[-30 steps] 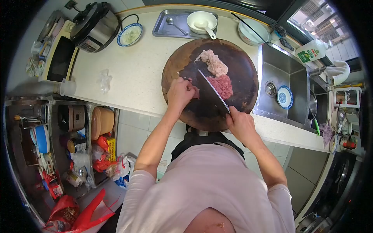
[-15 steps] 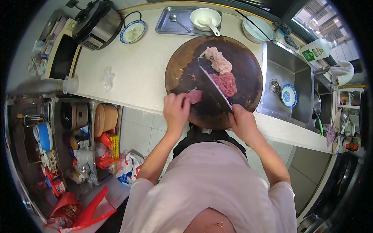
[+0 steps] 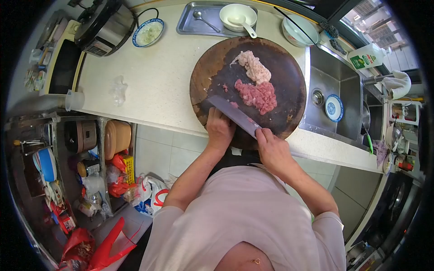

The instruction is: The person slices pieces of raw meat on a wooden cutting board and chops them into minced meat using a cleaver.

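A round wooden chopping board (image 3: 201,79) lies on the counter in front of me. My right hand (image 3: 273,151) grips a cleaver (image 3: 233,116), its broad blade slanting up and left across the near part of the board. Close against the blade's near side, my left hand (image 3: 220,130) has its fingers curled down on the piece of meat, which the blade mostly hides. A bit of pink meat shows just past the blade. Beyond it lie a heap of red minced meat (image 3: 257,95) and a paler minced heap (image 3: 253,67), touching each other.
At the back, a metal tray (image 3: 185,25) holds a spoon and a white handled bowl (image 3: 231,12). A rice cooker (image 3: 106,29) and a blue-rimmed bowl (image 3: 148,40) stand at left. On the right are the sink (image 3: 332,74), a glass bowl (image 3: 300,32) and a bottle (image 3: 365,56).
My left hand has moved right and nearer to me, taking the meat along. The cleaver has swung left and down, uncovering more of the red mince; my right hand shifted slightly left.
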`<state>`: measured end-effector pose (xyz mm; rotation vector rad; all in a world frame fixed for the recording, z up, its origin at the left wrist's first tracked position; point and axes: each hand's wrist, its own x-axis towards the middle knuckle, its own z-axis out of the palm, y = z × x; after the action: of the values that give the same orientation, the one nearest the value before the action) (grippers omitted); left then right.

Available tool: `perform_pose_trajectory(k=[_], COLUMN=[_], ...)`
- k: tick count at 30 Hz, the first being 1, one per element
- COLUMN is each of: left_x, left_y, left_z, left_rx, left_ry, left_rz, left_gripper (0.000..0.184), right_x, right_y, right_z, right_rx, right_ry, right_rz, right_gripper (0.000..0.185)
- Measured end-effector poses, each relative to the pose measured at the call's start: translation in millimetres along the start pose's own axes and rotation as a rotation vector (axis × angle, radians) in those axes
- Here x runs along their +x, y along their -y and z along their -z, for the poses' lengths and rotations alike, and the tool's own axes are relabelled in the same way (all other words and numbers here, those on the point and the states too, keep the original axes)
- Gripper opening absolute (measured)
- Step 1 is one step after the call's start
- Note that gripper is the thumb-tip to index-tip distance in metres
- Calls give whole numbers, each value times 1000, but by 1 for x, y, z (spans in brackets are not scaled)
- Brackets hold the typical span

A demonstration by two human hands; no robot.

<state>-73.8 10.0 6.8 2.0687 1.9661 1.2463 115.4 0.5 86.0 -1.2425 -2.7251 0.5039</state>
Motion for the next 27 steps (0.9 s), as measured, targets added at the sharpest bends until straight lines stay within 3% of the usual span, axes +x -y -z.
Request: perform_pose_trajectory(k=[10, 16, 19, 27], left_x=[9, -1, 2, 4], left_y=[-4, 0, -3, -2], left_z=[-4, -17, -13, -11], left_rx=[-18, -7, -20, -75], left_ry=[1, 55, -2, -6], left_rz=[0, 85, 55, -26], left_gripper=[38, 14, 10, 32], right_x=[25, 70, 65, 10], right_y=[-1, -17, -28, -17], right_z=[9, -1, -1, 19], right_rx=[-60, -21, 64, -15], right_ry=[54, 27, -97, 46], right_rz=[0, -16, -83, 6], right_gripper=[26, 21, 18, 39])
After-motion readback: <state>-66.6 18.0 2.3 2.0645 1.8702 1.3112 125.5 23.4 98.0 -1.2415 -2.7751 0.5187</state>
